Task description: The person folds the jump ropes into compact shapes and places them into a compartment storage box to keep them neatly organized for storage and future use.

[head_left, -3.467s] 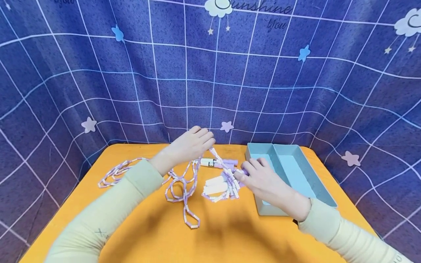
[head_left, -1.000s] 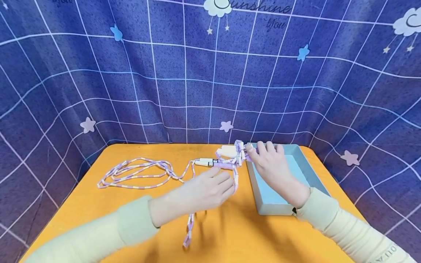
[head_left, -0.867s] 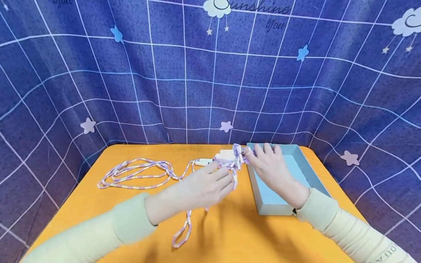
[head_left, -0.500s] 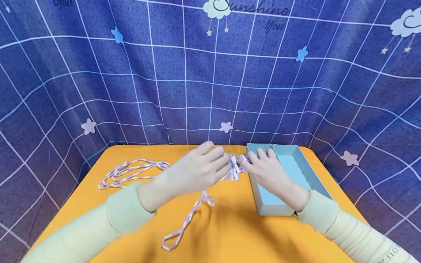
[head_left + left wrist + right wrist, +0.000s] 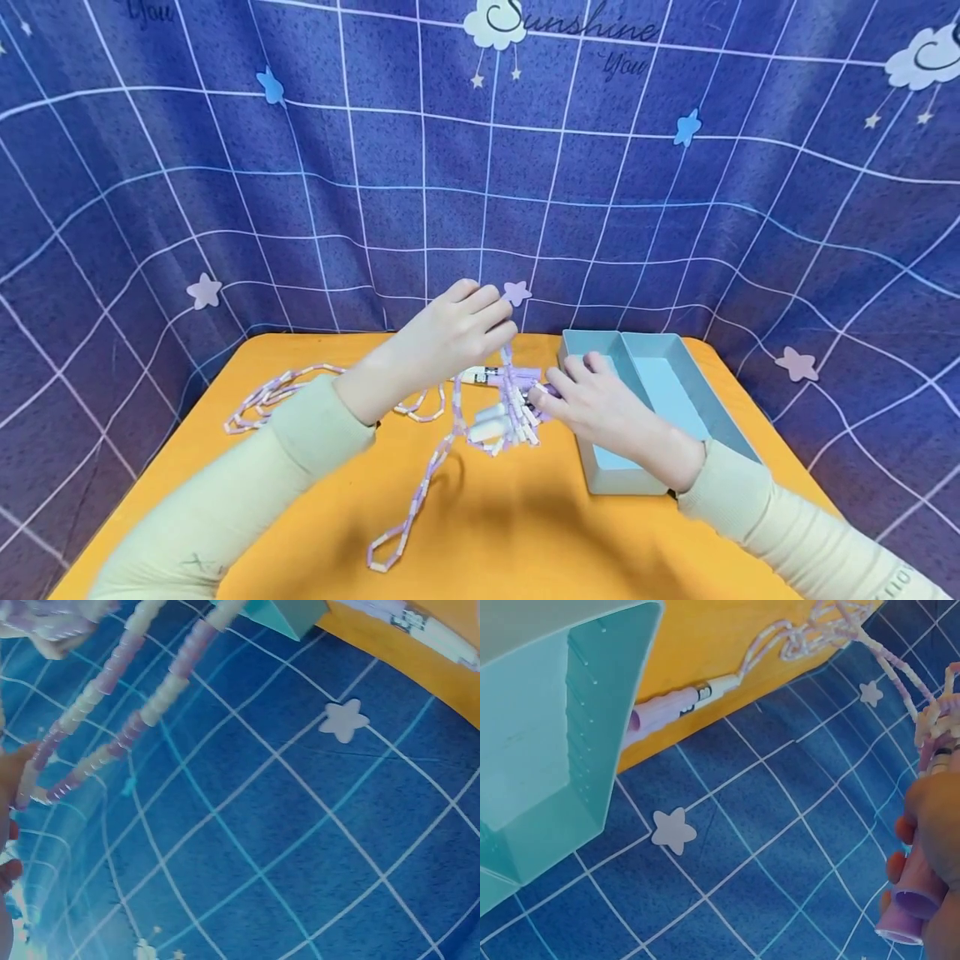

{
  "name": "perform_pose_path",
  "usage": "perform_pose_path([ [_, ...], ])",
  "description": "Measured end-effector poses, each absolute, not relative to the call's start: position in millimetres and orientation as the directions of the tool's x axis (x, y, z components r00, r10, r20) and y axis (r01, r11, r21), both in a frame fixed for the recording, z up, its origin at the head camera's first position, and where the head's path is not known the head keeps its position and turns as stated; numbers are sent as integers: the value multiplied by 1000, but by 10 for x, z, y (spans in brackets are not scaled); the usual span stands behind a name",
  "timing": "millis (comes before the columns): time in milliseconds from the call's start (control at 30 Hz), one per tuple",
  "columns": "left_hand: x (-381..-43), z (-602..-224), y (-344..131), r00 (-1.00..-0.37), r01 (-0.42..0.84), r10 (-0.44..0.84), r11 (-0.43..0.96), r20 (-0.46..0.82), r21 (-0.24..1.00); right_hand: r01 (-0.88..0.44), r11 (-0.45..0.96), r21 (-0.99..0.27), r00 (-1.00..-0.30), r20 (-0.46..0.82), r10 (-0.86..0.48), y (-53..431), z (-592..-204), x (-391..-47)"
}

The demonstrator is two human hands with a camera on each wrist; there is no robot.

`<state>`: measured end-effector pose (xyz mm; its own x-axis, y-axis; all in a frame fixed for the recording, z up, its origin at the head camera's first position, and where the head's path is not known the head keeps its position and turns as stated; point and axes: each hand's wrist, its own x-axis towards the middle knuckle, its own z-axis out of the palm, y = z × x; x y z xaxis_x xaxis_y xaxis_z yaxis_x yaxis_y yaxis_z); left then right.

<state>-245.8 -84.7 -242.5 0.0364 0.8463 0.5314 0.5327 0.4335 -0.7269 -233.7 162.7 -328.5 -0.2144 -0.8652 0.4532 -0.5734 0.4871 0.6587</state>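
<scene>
A beaded jump rope in purple and white is between the hands. My right hand (image 5: 596, 408) grips its two purple handles (image 5: 921, 891) together, with beaded rope (image 5: 517, 404) wrapped round them in a bundle. The white ends (image 5: 489, 423) of the handles stick out to the left. My left hand (image 5: 463, 329), raised above the bundle, pinches a doubled strand (image 5: 124, 660) pulled taut from it. A long loop (image 5: 408, 533) of beads trails from the bundle toward the front of the table.
A second beaded rope (image 5: 262, 404) lies coiled at the left on the orange table (image 5: 510, 542), partly behind my left arm. Its white-and-purple handles (image 5: 682, 705) lie at the back. A blue-grey two-compartment tray (image 5: 626, 482) stands at the right, under my right forearm.
My left hand has swung round the bundle, from low in front of it to up above it, drawing the strand along. My right hand has come slightly down and left with the handles.
</scene>
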Motion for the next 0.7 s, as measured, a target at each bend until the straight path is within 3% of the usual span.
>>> perform_pose_path([
  [167,-2600,-2498,-869,68,526,859,401,507,-750,-601,442,666,-163,439,-883,1625,-3266,-2323],
  [467,-2901,-2673,-963,-23,585,884,391,467,-711,-710,396,582,-77,495,-866,1639,-3229,-2321],
  [600,-3043,-2750,-1026,-68,600,875,420,480,-681,-762,368,533,-74,493,-867,1645,-3213,-2297],
  [700,-3097,-2786,-1039,-63,613,864,429,500,-663,-792,345,504,-71,484,-872,1635,-3205,-2278],
])
